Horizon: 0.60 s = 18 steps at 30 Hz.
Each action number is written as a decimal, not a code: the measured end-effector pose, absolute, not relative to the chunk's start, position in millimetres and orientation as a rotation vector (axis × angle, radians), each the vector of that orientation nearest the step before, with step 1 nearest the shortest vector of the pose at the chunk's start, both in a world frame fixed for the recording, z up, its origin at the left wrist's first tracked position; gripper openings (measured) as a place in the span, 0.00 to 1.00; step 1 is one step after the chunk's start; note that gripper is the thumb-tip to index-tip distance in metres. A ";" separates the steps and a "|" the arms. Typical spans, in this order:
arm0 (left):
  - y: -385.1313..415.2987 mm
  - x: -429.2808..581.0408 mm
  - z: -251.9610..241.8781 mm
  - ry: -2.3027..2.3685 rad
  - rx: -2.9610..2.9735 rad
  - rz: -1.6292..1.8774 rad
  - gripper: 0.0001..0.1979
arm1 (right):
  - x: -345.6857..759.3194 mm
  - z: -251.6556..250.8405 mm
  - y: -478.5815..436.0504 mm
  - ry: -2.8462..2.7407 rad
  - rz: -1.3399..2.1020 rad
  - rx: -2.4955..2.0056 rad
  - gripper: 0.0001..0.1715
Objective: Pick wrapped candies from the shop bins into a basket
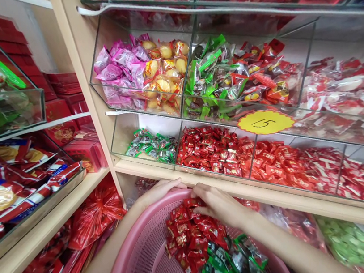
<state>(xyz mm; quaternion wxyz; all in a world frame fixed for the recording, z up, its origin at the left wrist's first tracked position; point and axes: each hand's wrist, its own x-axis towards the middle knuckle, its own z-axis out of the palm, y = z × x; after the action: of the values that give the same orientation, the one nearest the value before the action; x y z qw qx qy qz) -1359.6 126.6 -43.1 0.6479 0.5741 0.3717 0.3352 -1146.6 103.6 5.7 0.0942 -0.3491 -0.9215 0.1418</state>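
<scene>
A pink plastic basket (126, 257) with perforated sides is in front of me, its far rim near the wooden shelf edge. My left hand (161, 192) lies round the outside of that rim with the fingers extended along it, holding the basket. Inside the basket are a heap of red wrapped candies (187, 244) and a pile of green and dark wrapped candies (233, 262). My right hand (216, 201) reaches over the red heap near the far rim, its fingers bent round some red candies; the fingertips are partly hidden.
Beyond the basket, a clear bin of red candies (207, 148) adjoins one of small green candies (152, 145). A yellow price tag (266, 122) marked 15 hangs above. Purple-wrapped sweets (122, 72) fill a higher bin. A wooden upright (82, 78) and packaged biscuits (8, 179) are left.
</scene>
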 end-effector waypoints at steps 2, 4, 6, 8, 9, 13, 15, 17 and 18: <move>126.5 -1361.1 -42.5 0.863 1.328 0.749 0.24 | -1153.4 5.8 102.0 -2.776 0.358 -1.071 0.12; 126.9 -1362.2 -42.7 0.895 1.345 0.750 0.24 | -1157.0 6.3 100.2 -2.812 0.278 -1.115 0.13; 127.6 -1362.9 -43.3 0.917 1.348 0.753 0.25 | -1157.3 8.1 98.4 -2.833 0.224 -1.151 0.14; 128.2 -1363.2 -43.8 0.912 1.347 0.745 0.26 | -1154.8 12.9 98.2 -2.823 0.210 -1.158 0.12; 128.4 -1363.3 -43.8 0.901 1.358 0.741 0.26 | -1152.7 17.0 99.4 -2.806 0.210 -1.143 0.11; 129.0 -1362.7 -43.8 0.917 1.377 0.750 0.25 | -1144.2 40.5 121.9 -2.633 0.198 -1.061 0.07; 129.7 -1361.9 -44.6 0.983 1.317 0.747 0.26 | -1143.0 49.9 144.2 -2.546 0.158 -1.038 0.06; 130.6 -1361.1 -45.8 1.029 1.261 0.735 0.27 | -1145.6 52.7 169.5 -2.531 0.124 -1.004 0.04; 131.0 -1360.7 -46.1 1.036 1.248 0.729 0.28 | -1148.1 51.5 181.5 -2.551 0.129 -0.988 0.06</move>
<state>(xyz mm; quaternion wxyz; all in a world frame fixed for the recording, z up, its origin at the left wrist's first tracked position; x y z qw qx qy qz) -1360.7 131.0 -46.1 0.6302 0.5450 0.4523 0.3182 -1148.1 181.5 51.5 0.2003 -0.3535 -0.9126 0.0460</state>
